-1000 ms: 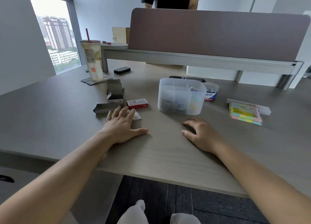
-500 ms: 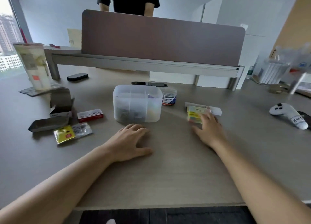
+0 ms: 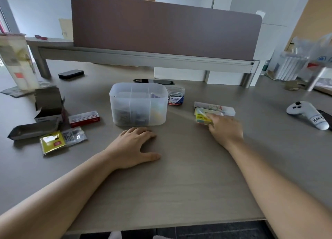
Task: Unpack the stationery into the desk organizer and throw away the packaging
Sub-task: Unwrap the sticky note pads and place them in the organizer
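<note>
A translucent desk organizer [image 3: 138, 104] with dividers stands mid-desk, small items showing in its compartments. My left hand [image 3: 133, 147] rests flat on the desk just in front of it, holding nothing. To the right, my right hand [image 3: 224, 129] grips a pack of coloured sticky notes [image 3: 202, 115] lying on the desk, in front of a long white box [image 3: 224, 108]. A jar of binder clips [image 3: 176, 97] stands behind the organizer's right corner. Left of the organizer lie a red box [image 3: 84, 118], opened cardboard boxes [image 3: 48, 104], a yellow packet [image 3: 53, 142] and a clear wrapper [image 3: 74, 135].
A tall drink cup [image 3: 18, 63] stands at the far left, a black case [image 3: 71, 74] behind the boxes. A white controller [image 3: 307, 113] lies at the right. A brown divider panel [image 3: 161, 27] closes the back of the desk, with a person standing beyond it.
The view swung right. My left hand left the wrapper and packet and came to rest before the organizer. My right hand reached right and closed on the sticky notes pack.
</note>
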`<state>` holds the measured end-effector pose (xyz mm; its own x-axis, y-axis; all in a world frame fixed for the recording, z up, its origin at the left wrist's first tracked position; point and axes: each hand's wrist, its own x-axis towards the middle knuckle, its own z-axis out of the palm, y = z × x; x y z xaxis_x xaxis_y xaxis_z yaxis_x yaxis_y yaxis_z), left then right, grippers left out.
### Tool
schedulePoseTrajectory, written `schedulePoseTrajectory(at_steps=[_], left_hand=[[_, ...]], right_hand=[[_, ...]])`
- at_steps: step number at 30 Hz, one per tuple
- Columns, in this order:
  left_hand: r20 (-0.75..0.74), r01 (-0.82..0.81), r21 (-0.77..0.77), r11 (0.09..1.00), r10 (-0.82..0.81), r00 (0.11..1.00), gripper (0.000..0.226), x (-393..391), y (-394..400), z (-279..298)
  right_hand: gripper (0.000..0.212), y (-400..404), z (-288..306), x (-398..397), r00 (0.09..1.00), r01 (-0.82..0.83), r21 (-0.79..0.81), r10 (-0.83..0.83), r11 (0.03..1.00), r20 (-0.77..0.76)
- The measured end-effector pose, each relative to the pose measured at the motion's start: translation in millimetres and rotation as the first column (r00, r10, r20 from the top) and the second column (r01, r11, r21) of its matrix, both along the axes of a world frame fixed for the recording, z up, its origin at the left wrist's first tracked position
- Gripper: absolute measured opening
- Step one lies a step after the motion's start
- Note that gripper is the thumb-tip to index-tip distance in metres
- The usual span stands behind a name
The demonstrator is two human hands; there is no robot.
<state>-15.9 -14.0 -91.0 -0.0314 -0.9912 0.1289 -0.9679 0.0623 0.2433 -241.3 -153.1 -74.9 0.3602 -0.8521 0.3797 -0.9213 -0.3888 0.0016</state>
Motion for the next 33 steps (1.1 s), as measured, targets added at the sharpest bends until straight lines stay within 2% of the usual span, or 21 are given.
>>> schedulePoseTrajectory(at_steps=[2,4,5,8,10,13,15,17,19,21,22,25,27,33], left_hand=[[-0.011,-0.007,-0.004,1.0,0.007,1.0,0.07,0,0,0],[-0.04,-0.011,-0.017,1.0,0.01,0.999,0.068,0,0,0],[-0.065,-0.014,-0.031,0.999,0.012,0.998,0.067,1,1,1],[-0.197,-0.037,-0.111,0.993,0.014,0.98,0.064,1,1,2],[-0.34,-0.087,-0.175,0.981,0.023,0.94,0.06,2,0,3],[-0.6,-0.185,-0.212,0.96,0.021,0.8,0.054,-1,-1,7],[-0.743,-0.208,-0.194,0.959,-0.005,0.669,0.049,-6,-2,11],[-0.898,-0.17,-0.164,0.972,-0.076,0.433,0.031,-11,-1,16],[-0.98,-0.148,-0.108,0.983,-0.08,0.18,0.013,-14,-1,21],[-1.0,-0.144,-0.017,0.989,-0.017,0.006,0.008,-13,0,23],[-0.999,-0.139,0.018,0.99,0.012,-0.048,0.009,-11,0,23],[-0.997,-0.157,0.055,0.986,0.045,-0.064,0.011,-6,0,23],[-0.998,-0.176,0.047,0.983,0.04,-0.042,0.011,-4,0,23],[-1.0,-0.208,0.015,0.978,0.018,0.01,0.009,1,2,23]], right_hand=[[0.035,5,1,0,0.999,-0.018,-0.097,0.021,0.995,0.029],[0.031,11,5,2,0.969,-0.055,-0.177,0.096,0.983,0.23],[0.029,15,7,4,0.921,-0.088,-0.196,0.154,0.977,0.357],[0.023,26,13,17,0.677,-0.226,-0.147,0.264,0.963,0.687],[0.02,34,16,28,0.496,-0.314,-0.1,0.252,0.944,0.831],[0.021,43,19,46,0.275,-0.434,0.029,0.101,0.901,0.956],[0.021,49,18,55,0.196,-0.551,0.13,-0.024,0.824,0.98],[0.023,55,17,60,0.168,-0.668,0.193,-0.107,0.719,0.98],[0.023,60,16,64,0.165,-0.757,0.221,-0.147,0.616,0.975],[0.024,64,15,66,0.179,-0.812,0.242,-0.168,0.531,0.969],[0.025,65,14,66,0.198,-0.829,0.255,-0.166,0.498,0.966],[0.029,66,16,69,0.28,-0.844,0.297,-0.107,0.446,0.954],[0.025,66,19,73,0.314,-0.819,0.306,-0.066,0.486,0.947],[0.016,65,22,90,0.334,-0.729,0.213,0.067,0.65,0.94]])
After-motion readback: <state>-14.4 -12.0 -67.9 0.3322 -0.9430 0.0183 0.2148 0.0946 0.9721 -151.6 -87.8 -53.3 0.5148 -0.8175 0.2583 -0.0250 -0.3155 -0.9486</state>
